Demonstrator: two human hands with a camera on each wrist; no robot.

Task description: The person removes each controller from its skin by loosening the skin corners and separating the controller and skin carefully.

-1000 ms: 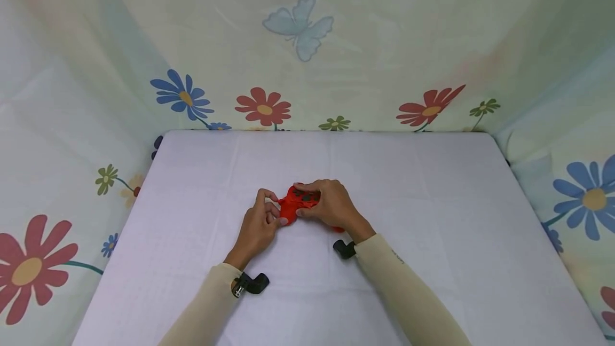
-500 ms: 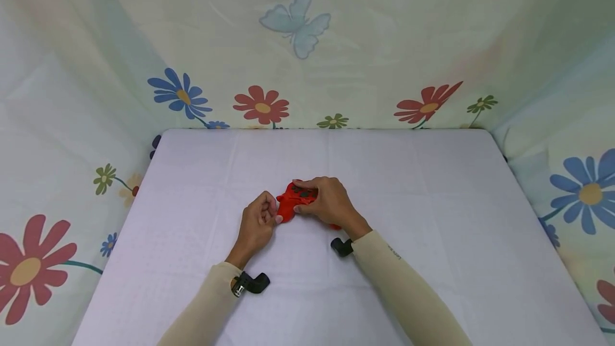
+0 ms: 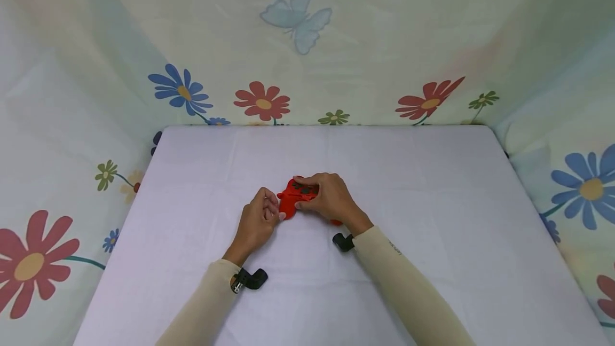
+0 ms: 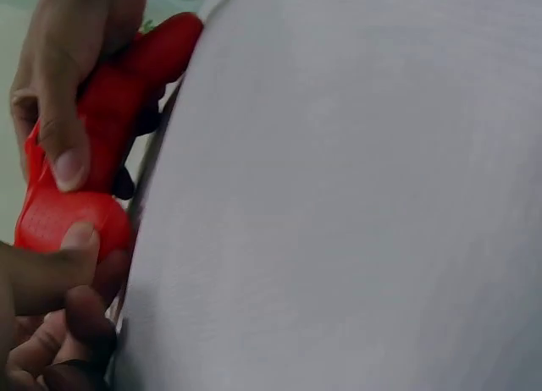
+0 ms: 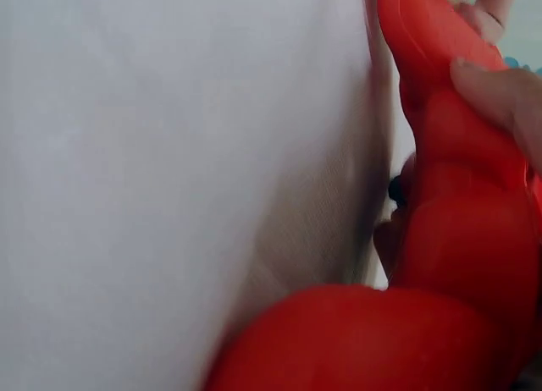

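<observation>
A game controller (image 3: 290, 202) in a glossy red rubbery cover is held between the two hands near the table's middle, dark buttons showing on its face. My right hand (image 3: 334, 197) grips it across the body, thumb on the near side, and hides much of its right half. At its left end my left hand (image 3: 254, 224) pinches the rounded grip, other fingers curled. The left wrist view shows the left thumb (image 4: 78, 239) pressed on the red end and black knobs below the body. In the right wrist view the cover (image 5: 466, 154) looks smooth, with one grip in the foreground.
A white cloth covers the table (image 3: 432, 186), whose far edge meets a hanging curtain (image 3: 375, 41) printed with flowers and a butterfly. Each wrist carries a small black camera, one on the left wrist (image 3: 252, 279) and one on the right (image 3: 343, 242).
The left fingers, earlier tugging at the cover's upper left edge, have come off it and curled back; the thumb stays at the grip. The right hand keeps its hold on the controller.
</observation>
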